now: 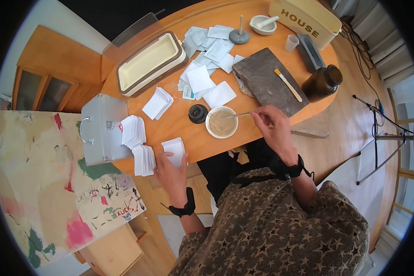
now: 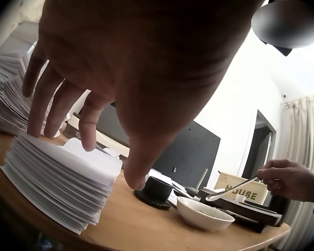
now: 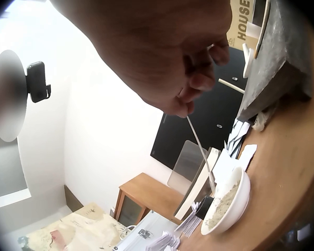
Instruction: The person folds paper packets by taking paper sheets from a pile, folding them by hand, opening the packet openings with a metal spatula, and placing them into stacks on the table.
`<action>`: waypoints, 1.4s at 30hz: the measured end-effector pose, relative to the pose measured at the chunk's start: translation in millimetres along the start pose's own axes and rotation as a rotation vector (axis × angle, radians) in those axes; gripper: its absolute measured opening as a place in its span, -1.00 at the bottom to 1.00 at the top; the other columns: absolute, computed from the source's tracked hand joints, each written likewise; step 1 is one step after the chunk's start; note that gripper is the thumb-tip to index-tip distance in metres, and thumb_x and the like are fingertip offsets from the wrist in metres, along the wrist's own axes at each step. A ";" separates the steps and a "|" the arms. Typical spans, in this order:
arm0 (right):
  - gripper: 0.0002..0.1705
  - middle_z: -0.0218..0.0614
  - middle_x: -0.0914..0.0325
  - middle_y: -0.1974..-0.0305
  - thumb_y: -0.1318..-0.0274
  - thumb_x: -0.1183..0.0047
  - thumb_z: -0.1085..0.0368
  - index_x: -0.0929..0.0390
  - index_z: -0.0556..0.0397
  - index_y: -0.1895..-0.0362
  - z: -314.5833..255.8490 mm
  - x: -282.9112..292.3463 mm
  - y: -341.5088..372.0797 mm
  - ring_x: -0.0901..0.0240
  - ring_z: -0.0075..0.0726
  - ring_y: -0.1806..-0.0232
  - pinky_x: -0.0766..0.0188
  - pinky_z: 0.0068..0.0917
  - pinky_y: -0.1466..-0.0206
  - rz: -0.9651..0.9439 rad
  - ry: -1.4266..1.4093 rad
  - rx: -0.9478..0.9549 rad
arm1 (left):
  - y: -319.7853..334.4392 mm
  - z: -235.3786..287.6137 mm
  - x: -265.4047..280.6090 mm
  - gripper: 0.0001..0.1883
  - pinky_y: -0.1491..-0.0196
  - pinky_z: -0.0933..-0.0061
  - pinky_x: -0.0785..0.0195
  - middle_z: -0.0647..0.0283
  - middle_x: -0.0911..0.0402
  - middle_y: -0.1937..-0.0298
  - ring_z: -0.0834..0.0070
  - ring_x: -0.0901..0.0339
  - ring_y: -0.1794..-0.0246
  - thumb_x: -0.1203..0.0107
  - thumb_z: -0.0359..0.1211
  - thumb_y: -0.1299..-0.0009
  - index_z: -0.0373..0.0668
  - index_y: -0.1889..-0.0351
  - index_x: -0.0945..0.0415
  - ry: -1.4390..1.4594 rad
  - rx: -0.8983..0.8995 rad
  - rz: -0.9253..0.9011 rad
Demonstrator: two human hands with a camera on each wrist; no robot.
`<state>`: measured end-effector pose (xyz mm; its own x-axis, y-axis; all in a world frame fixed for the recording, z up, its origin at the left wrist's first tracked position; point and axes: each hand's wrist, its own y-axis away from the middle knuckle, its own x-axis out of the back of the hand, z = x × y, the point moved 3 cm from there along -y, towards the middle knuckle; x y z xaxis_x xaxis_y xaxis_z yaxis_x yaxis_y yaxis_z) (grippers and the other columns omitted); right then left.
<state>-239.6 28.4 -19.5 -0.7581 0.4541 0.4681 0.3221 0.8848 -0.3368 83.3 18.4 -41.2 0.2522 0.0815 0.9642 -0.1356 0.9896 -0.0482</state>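
My right hand pinches the thin handle of a metal spoon. The spoon's other end is over a white bowl of beige powder, resting toward its rim. With fingers spread and relaxed, my left hand lies over a stack of white paper packets; its fingertips are right at the top packet, the thumb off to one side. Two further packet stacks stand just left of this hand. A black round lid sits beside the bowl.
A silver case stands at the left. Behind lie many paper packets and a cream tray with its cover open. To the right are a dark board with a brush, a brown jar and a mortar.
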 end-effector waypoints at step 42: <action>-0.86 -0.26 -0.49 0.57 -0.15 -0.32 0.36 -0.62 0.12 0.37 8.0 -10.1 -4.1 -0.41 -0.27 0.61 -0.33 -0.38 0.47 0.000 -0.014 -0.062 | 3.6 -6.4 -4.5 -0.44 -0.39 0.01 -0.11 -0.03 -0.50 -0.34 0.05 -0.39 -0.37 -0.45 -0.14 -0.23 -0.09 -0.06 -0.37 0.138 -0.085 -0.006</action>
<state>-237.8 19.3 -29.4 -0.7658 0.4529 0.4565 0.3563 0.8898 -0.2852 87.8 22.4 -47.4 0.3831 0.0849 0.9198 -0.0537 0.9961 -0.0695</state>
